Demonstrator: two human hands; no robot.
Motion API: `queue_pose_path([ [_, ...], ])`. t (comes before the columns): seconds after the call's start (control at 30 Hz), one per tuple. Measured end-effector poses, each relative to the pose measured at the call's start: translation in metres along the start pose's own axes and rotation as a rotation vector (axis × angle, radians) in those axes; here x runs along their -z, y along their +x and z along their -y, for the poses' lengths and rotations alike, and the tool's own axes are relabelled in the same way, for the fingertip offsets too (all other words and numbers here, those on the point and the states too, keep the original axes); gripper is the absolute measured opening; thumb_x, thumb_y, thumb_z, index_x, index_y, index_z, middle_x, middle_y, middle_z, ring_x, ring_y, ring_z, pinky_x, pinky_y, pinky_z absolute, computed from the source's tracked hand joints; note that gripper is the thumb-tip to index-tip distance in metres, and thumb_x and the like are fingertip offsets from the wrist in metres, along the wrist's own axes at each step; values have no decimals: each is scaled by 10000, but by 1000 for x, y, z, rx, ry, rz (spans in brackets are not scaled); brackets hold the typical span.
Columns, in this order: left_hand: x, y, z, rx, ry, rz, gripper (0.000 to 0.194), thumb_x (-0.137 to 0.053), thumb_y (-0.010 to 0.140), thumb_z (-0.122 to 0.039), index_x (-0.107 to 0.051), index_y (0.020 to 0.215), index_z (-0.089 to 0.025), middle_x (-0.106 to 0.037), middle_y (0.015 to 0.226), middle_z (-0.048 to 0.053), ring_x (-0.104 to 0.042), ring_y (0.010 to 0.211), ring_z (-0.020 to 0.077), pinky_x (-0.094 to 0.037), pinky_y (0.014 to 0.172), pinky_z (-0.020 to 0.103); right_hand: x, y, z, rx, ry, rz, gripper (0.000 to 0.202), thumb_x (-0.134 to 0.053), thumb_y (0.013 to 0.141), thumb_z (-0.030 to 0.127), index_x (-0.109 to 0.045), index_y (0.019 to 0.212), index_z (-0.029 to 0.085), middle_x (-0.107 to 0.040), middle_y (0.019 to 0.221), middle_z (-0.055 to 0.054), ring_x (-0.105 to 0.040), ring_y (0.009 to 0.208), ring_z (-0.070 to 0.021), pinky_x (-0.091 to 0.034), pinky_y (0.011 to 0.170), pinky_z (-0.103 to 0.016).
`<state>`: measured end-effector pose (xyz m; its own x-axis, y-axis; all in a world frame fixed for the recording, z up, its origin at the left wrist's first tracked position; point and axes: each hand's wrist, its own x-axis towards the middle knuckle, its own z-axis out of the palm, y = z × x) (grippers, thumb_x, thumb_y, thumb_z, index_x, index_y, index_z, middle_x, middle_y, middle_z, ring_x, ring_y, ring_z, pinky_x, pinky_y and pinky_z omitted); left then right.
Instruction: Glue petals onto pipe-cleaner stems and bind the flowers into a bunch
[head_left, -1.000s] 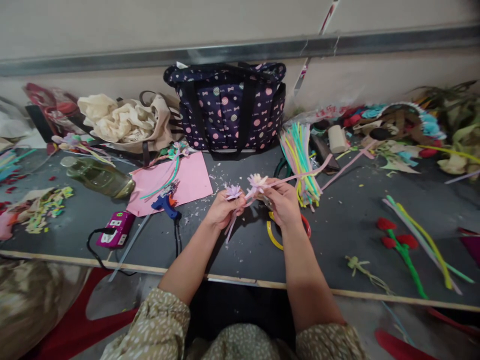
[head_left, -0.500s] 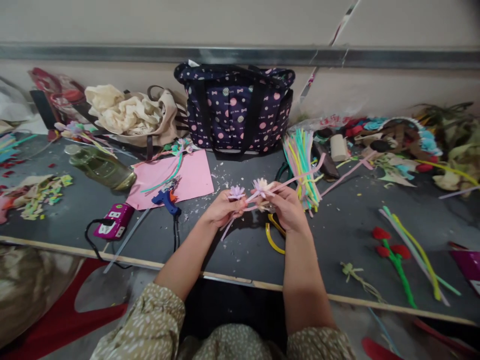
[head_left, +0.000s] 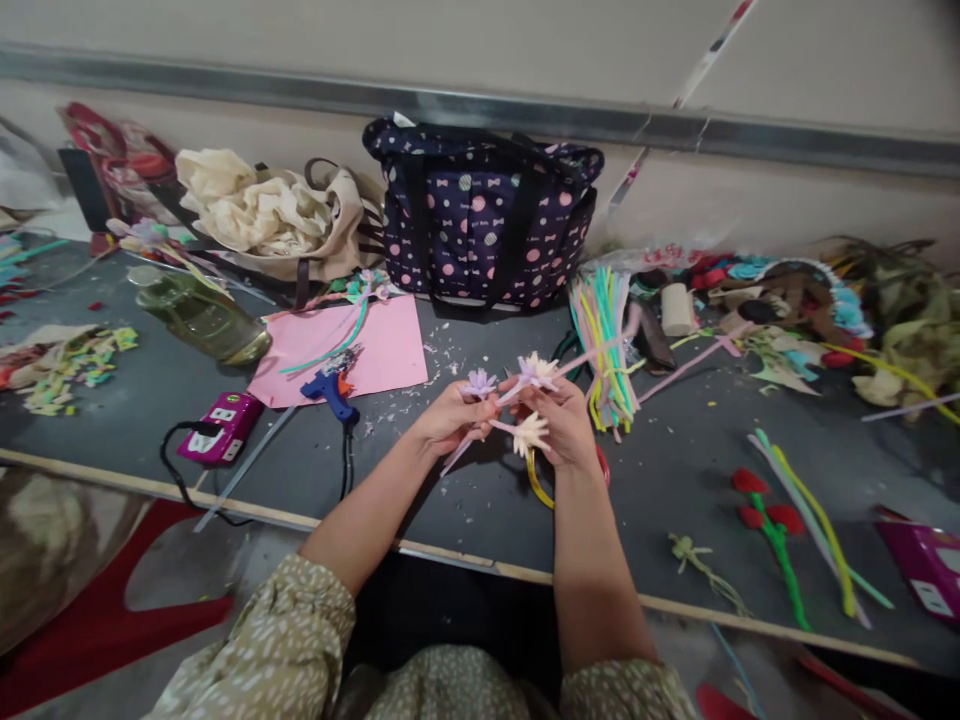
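My left hand (head_left: 450,422) is closed in a pinch on pipe-cleaner stems, with a small lilac pipe-cleaner flower (head_left: 478,384) above its fingertips. A lilac stem end (head_left: 457,457) sticks out below that hand. Close beside it, my right hand (head_left: 568,422) pinches the pale pink pipe cleaners near a lilac-and-cream flower (head_left: 535,372). Under that flower a cream flower (head_left: 531,434) hangs on a pink stem between the hands. Both hands are raised over the dark table. Scissors with a yellow handle (head_left: 538,482) lie partly hidden behind my right forearm.
A pipe-cleaner bundle (head_left: 606,365) lies right of my hands. Leftward are a blue glue gun (head_left: 332,395), pink sheet (head_left: 390,345), purple power strip (head_left: 223,428) and liquid-filled bottle (head_left: 202,318). A navy bag (head_left: 480,225) stands behind; red pipe-cleaner flowers (head_left: 765,505) lie right.
My right hand has turned slightly and moved a little left. The lower cream flower, blurred before, now shows plainly between my hands. The camera view has tilted a little.
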<state>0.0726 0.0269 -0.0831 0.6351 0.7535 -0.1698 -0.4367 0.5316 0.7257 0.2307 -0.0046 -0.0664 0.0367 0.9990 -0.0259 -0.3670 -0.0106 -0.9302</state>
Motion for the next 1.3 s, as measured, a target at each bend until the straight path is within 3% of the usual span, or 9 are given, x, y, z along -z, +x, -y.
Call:
queue_pose_path([
  [0.13, -1, 2, 2, -16, -31, -25, 385, -892, 542, -337, -671, 734, -87, -507, 546, -28, -406, 412, 17, -272, 354, 137, -8, 0, -3, 34, -20, 52, 153, -785, 665, 318, -691, 740, 224, -707, 782, -9, -636, 648, -146, -540, 604, -289],
  [0.5, 1, 3, 8, 95, -181, 64, 391, -888, 561, -320, -670, 772, -74, -501, 534, -17, -401, 403, 18, -267, 345, 131, -16, -2, -10, 94, -99, -5, 106, -752, 677, 253, -655, 690, 213, -625, 702, 15, -558, 604, -115, -474, 548, -239],
  [0.57, 1, 4, 8, 120, -195, 87, 380, -883, 573, -311, -671, 783, -76, -497, 534, -18, -404, 406, 19, -268, 344, 127, -15, -2, -13, 125, -133, -24, 95, -734, 697, 253, -649, 697, 209, -611, 707, 14, -550, 608, -114, -465, 550, -239],
  [0.67, 2, 7, 7, 117, -176, 20, 381, -865, 604, -352, -660, 780, -83, -532, 571, 0, -464, 449, 40, -350, 382, 138, -11, 1, -17, 245, -228, -102, 86, -721, 691, 226, -641, 711, 205, -598, 740, 14, -547, 652, -114, -471, 610, -249],
  [0.8, -1, 9, 3, -51, -67, -172, 362, -802, 682, -394, -634, 860, -128, -632, 762, 51, -592, 632, 110, -501, 562, 228, -2, 7, -21, 355, -322, -239, 94, -684, 696, 218, -601, 738, 209, -583, 757, 13, -539, 687, -123, -471, 653, -260],
  [0.93, -10, 5, 1, -437, 266, -457, 326, -793, 610, -165, -614, 882, -171, -610, 858, 6, -546, 718, 95, -435, 636, 208, 0, 9, -21, 396, -372, -325, 111, -650, 703, 238, -571, 777, 212, -565, 742, 20, -522, 665, -127, -466, 641, -259],
  [1.13, -18, -1, 10, -708, 900, -358, 342, -693, 643, -94, -636, 964, -200, -583, 915, 45, -504, 811, 174, -391, 738, 280, -9, 4, -21, 471, -502, -329, 72, -613, 716, 187, -582, 777, 210, -569, 790, 2, -533, 759, -159, -460, 725, -283],
  [1.3, -12, -2, 14, -741, 983, -402, 112, -647, 730, -137, -628, 811, -212, -560, 818, 39, -494, 793, 192, -374, 756, 293, -21, -2, -24, 515, -622, -276, 63, -633, 735, 173, -589, 754, 214, -536, 801, 2, -515, 747, -159, -433, 691, -275],
])
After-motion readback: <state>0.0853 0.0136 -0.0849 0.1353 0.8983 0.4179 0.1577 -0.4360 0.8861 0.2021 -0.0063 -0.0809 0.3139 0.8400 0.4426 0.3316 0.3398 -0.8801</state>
